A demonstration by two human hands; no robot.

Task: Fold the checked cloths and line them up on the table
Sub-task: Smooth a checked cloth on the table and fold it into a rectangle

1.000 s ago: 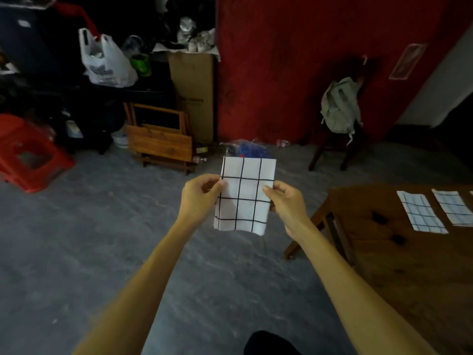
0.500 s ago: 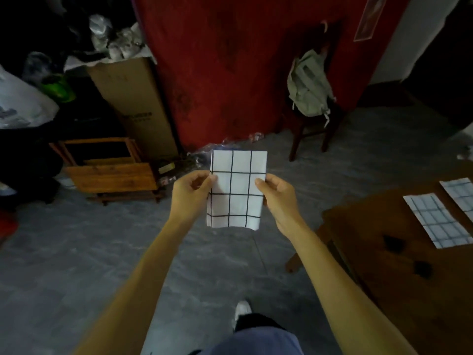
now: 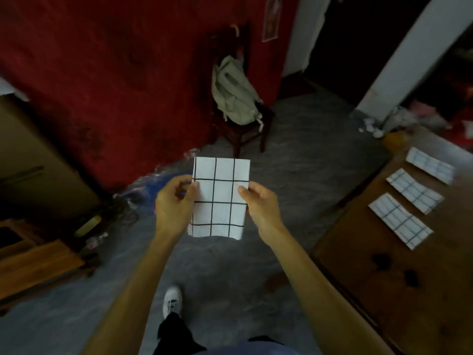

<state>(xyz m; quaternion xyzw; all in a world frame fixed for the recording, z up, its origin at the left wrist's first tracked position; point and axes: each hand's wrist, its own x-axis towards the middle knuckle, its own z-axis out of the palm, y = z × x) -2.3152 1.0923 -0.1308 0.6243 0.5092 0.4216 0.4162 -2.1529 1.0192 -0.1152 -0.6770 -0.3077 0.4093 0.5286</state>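
A folded white cloth with a black grid (image 3: 220, 196) hangs upright in front of me over the floor. My left hand (image 3: 174, 203) pinches its left edge and my right hand (image 3: 261, 203) pinches its right edge. On the wooden table (image 3: 384, 283) at the right lie three folded checked cloths in a row: the nearest cloth (image 3: 400, 220), the middle cloth (image 3: 414, 190) and the farthest cloth (image 3: 431, 165).
A dark wooden chair (image 3: 240, 129) with a pale green backpack (image 3: 234, 93) stands against the red wall ahead. A cardboard box (image 3: 38, 160) and wooden furniture (image 3: 38, 265) stand at the left. My white shoe (image 3: 172, 301) is on the grey floor.
My view has swung right toward the table, bringing a third cloth into sight. Both hands keep holding the folded cloth in the same way.
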